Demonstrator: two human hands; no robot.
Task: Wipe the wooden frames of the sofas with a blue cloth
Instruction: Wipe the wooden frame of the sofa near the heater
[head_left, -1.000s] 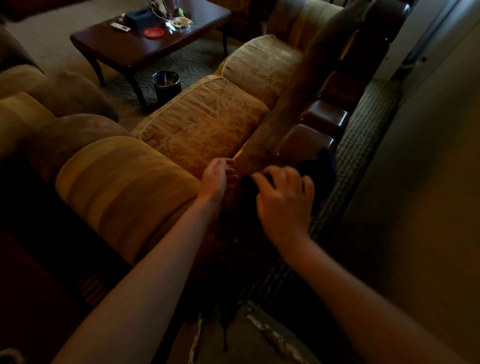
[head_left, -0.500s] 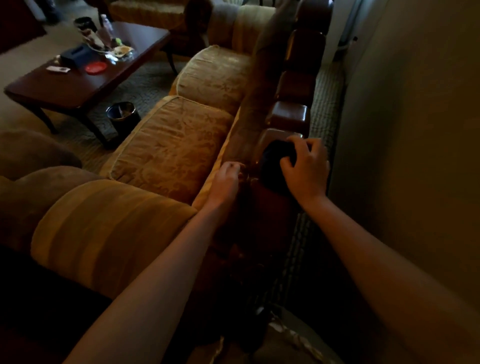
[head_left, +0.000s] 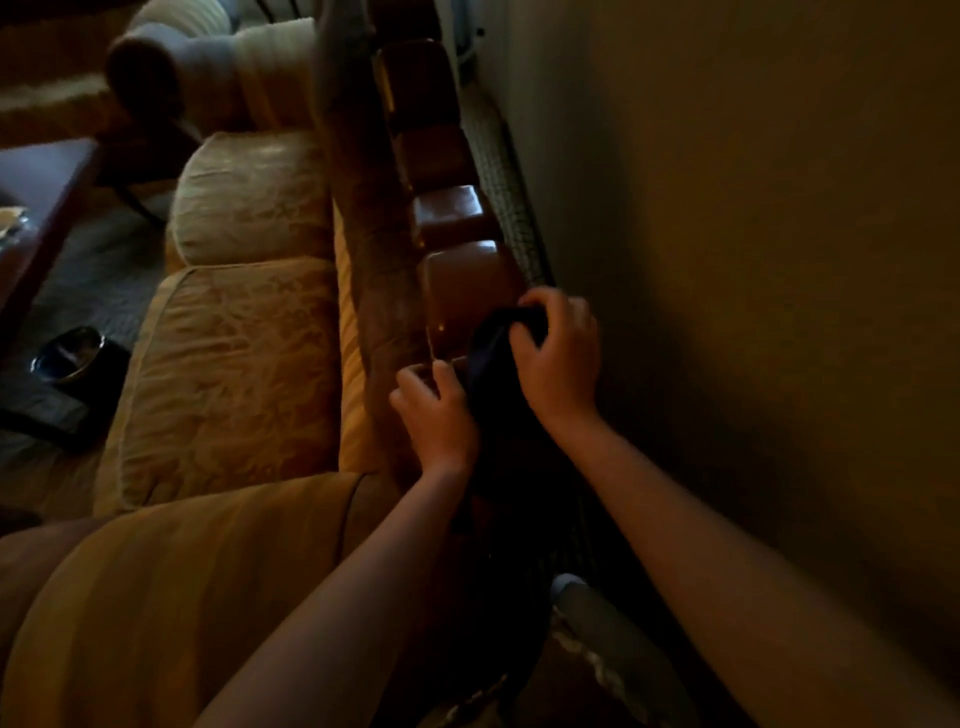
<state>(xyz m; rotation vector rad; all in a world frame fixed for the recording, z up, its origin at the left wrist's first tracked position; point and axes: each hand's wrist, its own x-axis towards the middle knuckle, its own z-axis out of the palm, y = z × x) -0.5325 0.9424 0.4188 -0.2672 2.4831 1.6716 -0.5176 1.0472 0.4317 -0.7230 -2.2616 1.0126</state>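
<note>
The room is dim and warm-toned, with the brightest patches on the far seat cushion and the pale upholstery at the top left, where the light is strongest. A soft sheen lies on the wooden blocks of the sofa back. The wall on the right sinks into deep brown shadow, and the lower corners go nearly black. The whole picture is soft, with motion blur strongest at the top left. Straight lines bow near the edges.
</note>
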